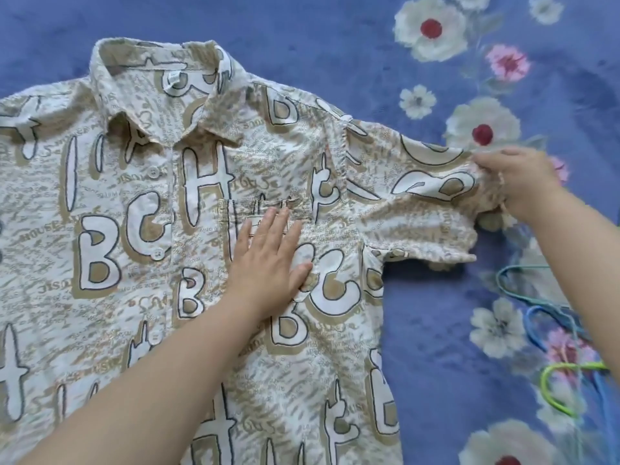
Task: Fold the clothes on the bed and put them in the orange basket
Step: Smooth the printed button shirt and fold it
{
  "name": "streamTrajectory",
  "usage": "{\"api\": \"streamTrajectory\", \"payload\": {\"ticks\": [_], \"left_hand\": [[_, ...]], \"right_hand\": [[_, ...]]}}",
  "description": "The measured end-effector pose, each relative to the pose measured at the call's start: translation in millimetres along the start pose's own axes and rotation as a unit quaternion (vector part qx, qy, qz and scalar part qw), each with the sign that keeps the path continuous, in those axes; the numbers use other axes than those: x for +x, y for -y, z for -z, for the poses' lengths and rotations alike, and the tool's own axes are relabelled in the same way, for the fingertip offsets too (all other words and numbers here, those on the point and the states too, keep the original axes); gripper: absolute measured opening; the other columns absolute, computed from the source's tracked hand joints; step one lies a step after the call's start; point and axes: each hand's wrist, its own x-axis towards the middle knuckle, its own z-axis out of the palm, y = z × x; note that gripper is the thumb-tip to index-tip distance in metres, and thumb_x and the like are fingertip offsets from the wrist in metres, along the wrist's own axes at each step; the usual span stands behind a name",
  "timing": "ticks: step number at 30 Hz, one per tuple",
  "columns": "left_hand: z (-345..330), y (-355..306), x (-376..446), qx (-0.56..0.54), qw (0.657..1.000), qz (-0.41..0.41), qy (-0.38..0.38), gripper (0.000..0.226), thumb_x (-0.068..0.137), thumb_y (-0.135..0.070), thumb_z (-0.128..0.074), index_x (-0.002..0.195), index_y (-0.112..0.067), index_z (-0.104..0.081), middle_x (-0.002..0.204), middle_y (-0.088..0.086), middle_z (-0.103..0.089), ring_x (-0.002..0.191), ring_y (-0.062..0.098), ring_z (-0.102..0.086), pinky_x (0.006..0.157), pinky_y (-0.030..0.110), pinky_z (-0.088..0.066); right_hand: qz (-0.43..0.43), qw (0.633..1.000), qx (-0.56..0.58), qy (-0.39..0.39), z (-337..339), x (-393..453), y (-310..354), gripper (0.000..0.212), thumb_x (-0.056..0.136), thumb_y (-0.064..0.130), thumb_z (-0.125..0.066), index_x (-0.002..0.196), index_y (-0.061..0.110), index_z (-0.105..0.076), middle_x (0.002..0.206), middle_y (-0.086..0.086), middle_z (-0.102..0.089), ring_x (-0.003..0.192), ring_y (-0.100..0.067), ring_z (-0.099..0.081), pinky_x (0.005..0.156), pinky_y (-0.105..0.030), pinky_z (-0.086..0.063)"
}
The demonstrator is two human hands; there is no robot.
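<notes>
Lying face up on the bed [335, 35] is one shirt [134, 229], cream with tan scribble print and big white outlined letters. Its collar [161, 95] is folded down, its front is closed, and three white buttons show down the placket. A chest pocket [265, 213] sits on the panel under the left hand. One short sleeve [419, 203] stretches out sideways toward the right hand; the other side of the shirt runs out of view.

Two hands are on it. The left hand [268, 260] lies flat, fingers straight and together, palm pressing the cloth over the lower part of the pocket, fingertips reaching to the pocket's top hem, thumb spread toward the sleeve side. It holds nothing. The right hand [516, 179] grips the sleeve's cuff end, fingers curled round bunched cloth, which is drawn out away from the left hand.

Below the right forearm, several thin hangers [550, 330] lie on the blue flowered sheet, blue, teal and one green; their exact number cannot be told. They lie apart from the shirt's side seam. The orange basket does not show.
</notes>
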Motion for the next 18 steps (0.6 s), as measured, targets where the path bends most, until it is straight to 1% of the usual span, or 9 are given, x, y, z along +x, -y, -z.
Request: {"api": "streamTrajectory", "payload": {"ticks": [3, 5, 7, 8, 10, 12, 14, 16, 18], "left_hand": [[-1, -2, 1, 0.007, 1.0, 0.001, -0.013, 0.064, 0.077, -0.062, 0.016, 0.127, -0.025, 0.032, 0.134, -0.003, 0.04, 0.123, 0.009, 0.038, 0.102, 0.035, 0.03], [-3, -2, 1, 0.005, 1.0, 0.004, -0.011, 0.071, 0.063, -0.057, 0.026, 0.127, -0.025, 0.032, 0.135, -0.003, 0.039, 0.124, 0.009, 0.037, 0.099, 0.035, 0.031], [-4, -3, 2, 0.006, 1.0, 0.008, -0.009, 0.073, 0.061, -0.056, 0.027, 0.127, -0.025, 0.032, 0.135, -0.003, 0.039, 0.125, 0.009, 0.037, 0.1, 0.035, 0.029], [-4, -3, 2, 0.005, 1.0, 0.009, -0.009, 0.073, 0.061, -0.056, 0.027, 0.127, -0.025, 0.032, 0.135, -0.003, 0.039, 0.125, 0.009, 0.037, 0.101, 0.035, 0.028], [-3, -3, 2, 0.004, 1.0, 0.006, -0.004, 0.073, 0.061, -0.056, 0.027, 0.127, -0.025, 0.032, 0.135, -0.004, 0.039, 0.125, 0.008, 0.037, 0.101, 0.035, 0.027], [-4, -2, 4, 0.003, 1.0, 0.005, -0.002, 0.073, 0.061, -0.057, 0.026, 0.127, -0.025, 0.032, 0.135, -0.005, 0.039, 0.125, 0.008, 0.037, 0.101, 0.035, 0.028], [-5, -1, 4, 0.011, 1.0, -0.001, 0.002, 0.074, 0.061, -0.057, 0.026, 0.128, -0.025, 0.032, 0.135, -0.005, 0.039, 0.125, 0.008, 0.037, 0.1, 0.035, 0.028], [-4, -1, 4, 0.013, 1.0, -0.006, -0.001, 0.077, 0.066, -0.059, 0.023, 0.134, -0.024, 0.029, 0.139, -0.005, 0.037, 0.126, 0.008, 0.036, 0.102, 0.035, 0.028], [1, 0, 4, -0.013, 1.0, -0.005, 0.009, 0.071, 0.085, -0.061, 0.005, 0.146, -0.025, 0.015, 0.15, -0.005, 0.027, 0.133, 0.009, 0.03, 0.108, 0.036, 0.023]], "right_hand": [[0.002, 0.999, -0.031, 0.04, 8, 6, 4, 0.041, 0.085, 0.009, -0.061, 0.045, 0.016, -0.057, 0.037, 0.013, -0.051, 0.036, 0.0, -0.047, 0.042, -0.016, -0.041], [0.02, 0.989, -0.143, 0.016, 5, 13, -3, 0.035, 0.085, 0.014, -0.064, 0.055, 0.018, -0.047, 0.03, 0.014, -0.042, 0.03, 0.001, -0.037, 0.038, -0.012, -0.032], [0.029, 0.987, -0.154, -0.028, 1, 15, -10, 0.032, 0.086, 0.02, -0.063, 0.059, 0.019, -0.046, 0.029, 0.014, -0.041, 0.027, 0.0, -0.034, 0.036, -0.014, -0.029], [0.015, 0.992, -0.12, -0.034, 0, 16, -14, 0.03, 0.085, 0.028, -0.064, 0.061, 0.021, -0.048, 0.034, 0.014, -0.046, 0.031, 0.002, -0.037, 0.041, -0.015, -0.032], [-0.047, 0.999, 0.011, 0.006, 2, 8, -21, 0.03, 0.073, 0.047, -0.071, 0.071, 0.021, -0.056, 0.063, 0.011, -0.06, 0.055, -0.005, -0.052, 0.057, -0.022, -0.039], [-0.086, 0.984, 0.103, 0.113, 12, -2, -31, 0.057, 0.049, 0.055, -0.083, 0.09, 0.021, -0.062, 0.088, 0.002, -0.065, 0.074, -0.016, -0.062, 0.067, -0.029, -0.049], [-0.082, 0.973, 0.118, 0.179, 17, -13, -38, 0.078, 0.036, 0.048, -0.088, 0.103, 0.016, -0.062, 0.092, 0.0, -0.07, 0.079, -0.016, -0.067, 0.069, -0.028, -0.056], [-0.058, 0.972, 0.138, 0.181, 14, -24, -37, 0.061, 0.047, 0.031, -0.086, 0.1, 0.012, -0.062, 0.083, 0.002, -0.072, 0.074, -0.012, -0.069, 0.063, -0.025, -0.057], [-0.02, 0.981, 0.156, 0.111, 4, -36, -21, 0.02, 0.072, 0.008, -0.071, 0.089, 0.012, -0.059, 0.067, 0.007, -0.071, 0.062, -0.006, -0.067, 0.057, -0.021, -0.055]]}}
